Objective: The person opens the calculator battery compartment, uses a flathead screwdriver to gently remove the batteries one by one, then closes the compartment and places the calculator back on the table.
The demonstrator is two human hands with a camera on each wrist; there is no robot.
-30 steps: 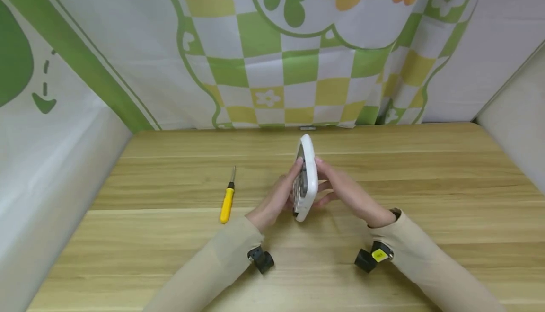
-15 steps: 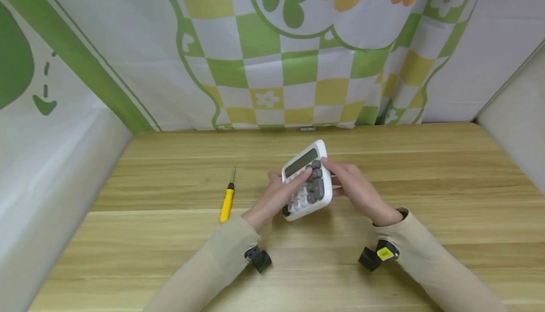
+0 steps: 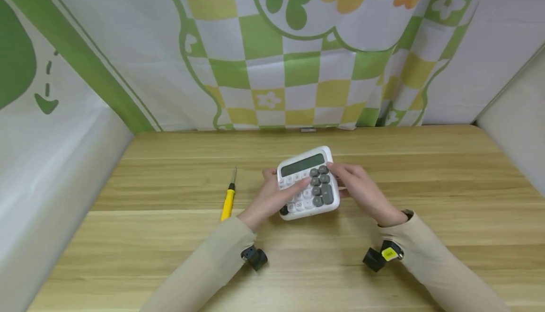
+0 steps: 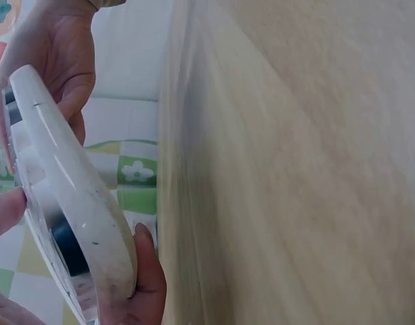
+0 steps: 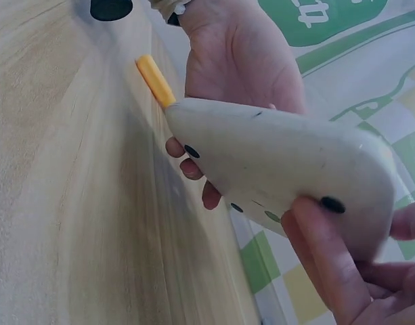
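A white calculator (image 3: 316,191) with grey and white round keys and a dark display is held above the wooden table, tilted with its face toward the head camera. My left hand (image 3: 269,198) grips its left side, thumb lying across the keys and fingers underneath. At the right edge, my right hand (image 3: 365,192) pinches it, thumb by the upper grey keys and fingers behind. The right wrist view shows the calculator's underside (image 5: 261,159) with small dark feet, the right fingers (image 5: 329,254) against it. In the left wrist view the calculator's white side (image 4: 85,196) appears edge-on.
A screwdriver (image 3: 228,202) with a yellow handle lies on the table (image 3: 170,245) left of the hands, its tip pointing away. Behind the table's far edge hangs a green, yellow and white checked curtain (image 3: 298,70). A small grey piece (image 3: 308,130) sits at that edge.
The calculator has turned from nearly edge-on to face-up toward the head camera, its keys and display coming into view. Both hands keep hold; the right hand has shifted slightly right.
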